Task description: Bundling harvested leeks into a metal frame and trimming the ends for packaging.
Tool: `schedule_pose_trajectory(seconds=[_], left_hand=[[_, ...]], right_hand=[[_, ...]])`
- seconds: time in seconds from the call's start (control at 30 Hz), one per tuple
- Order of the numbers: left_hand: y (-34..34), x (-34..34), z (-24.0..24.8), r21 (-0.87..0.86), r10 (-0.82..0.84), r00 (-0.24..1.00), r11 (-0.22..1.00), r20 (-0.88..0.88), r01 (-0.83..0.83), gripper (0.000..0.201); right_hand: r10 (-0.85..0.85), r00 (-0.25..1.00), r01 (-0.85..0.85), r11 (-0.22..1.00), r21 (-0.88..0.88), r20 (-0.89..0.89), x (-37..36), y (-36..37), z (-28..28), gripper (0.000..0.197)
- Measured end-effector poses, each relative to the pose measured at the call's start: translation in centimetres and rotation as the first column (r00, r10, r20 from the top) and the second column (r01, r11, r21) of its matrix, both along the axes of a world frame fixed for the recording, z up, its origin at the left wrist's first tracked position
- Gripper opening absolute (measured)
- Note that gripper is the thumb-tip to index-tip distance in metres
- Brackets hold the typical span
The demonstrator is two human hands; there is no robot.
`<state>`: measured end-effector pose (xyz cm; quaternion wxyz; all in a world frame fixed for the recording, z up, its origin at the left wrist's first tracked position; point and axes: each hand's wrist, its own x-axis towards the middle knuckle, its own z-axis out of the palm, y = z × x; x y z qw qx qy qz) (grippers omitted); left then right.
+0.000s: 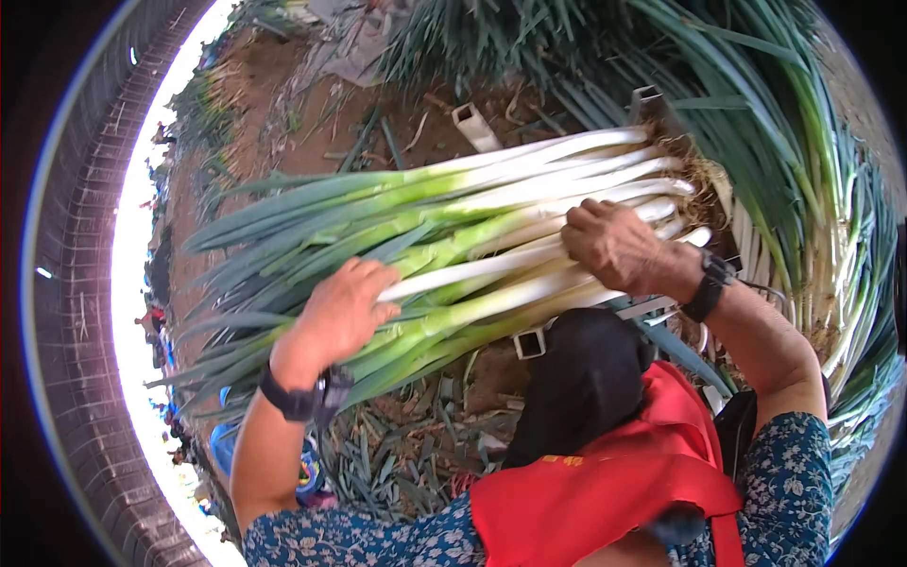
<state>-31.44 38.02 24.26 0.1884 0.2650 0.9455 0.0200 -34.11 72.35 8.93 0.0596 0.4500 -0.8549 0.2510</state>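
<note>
A thick row of long green onions (529,203) lies crosswise in front of me, white root ends to the right and green leaves to the left. My right hand (616,248) is closed around the white shank of one green onion (477,272), close to the root end. Farther along the same stalk, where it turns green, my left hand (342,310) has its fingers curled over it. This stalk lies on top of the others, on the side nearer me. Thin brown roots (701,184) hang at the right end of the row.
Square metal tube ends (474,128) show beyond the row, and another tube end (531,343) on my side. Big heaps of green onions (803,142) lie at the right and far side. Cut leaves (397,463) litter the soil below, near a blue container (223,444).
</note>
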Motion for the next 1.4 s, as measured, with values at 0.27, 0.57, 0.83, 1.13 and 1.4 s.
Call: schedule_pose_trajectory(seconds=[0.27, 0.57, 0.83, 1.13, 1.4], left_hand=[[0.4, -0.3, 1.3, 0.023, 0.313, 0.945, 0.948, 0.093, -0.317, 0.020], [2.1, -9.3, -5.0, 0.127, 0.160, 0.973, 0.982, -0.165, -0.140, 0.016], [1.4, -10.2, -7.2, 0.099, 0.110, 0.984, 0.990, -0.137, -0.097, 0.012], [1.9, -8.3, -2.2, 0.258, 0.234, 0.970, 0.935, 0.066, -0.243, 0.037], [4.8, 4.7, -1.3, -0.003, -0.010, 0.999, 1.000, -0.043, 0.010, 0.051]], right_hand=[[-0.130, 0.982, 0.153, 0.974, -0.164, 0.139, -3.1, 0.0, 2.6, 0.006], [-0.394, 0.905, 0.416, 0.900, 0.133, -0.164, -13.2, 8.3, -8.4, 0.006], [-0.463, 0.883, 0.468, 0.851, 0.237, -0.078, -12.8, 6.3, -6.5, 0.010], [-0.249, 0.948, 0.270, 0.959, -0.085, 0.198, -3.2, 5.8, -1.3, 0.036], [-0.369, 0.922, 0.381, 0.919, -0.101, 0.119, 5.1, 6.6, -3.5, 0.040]])
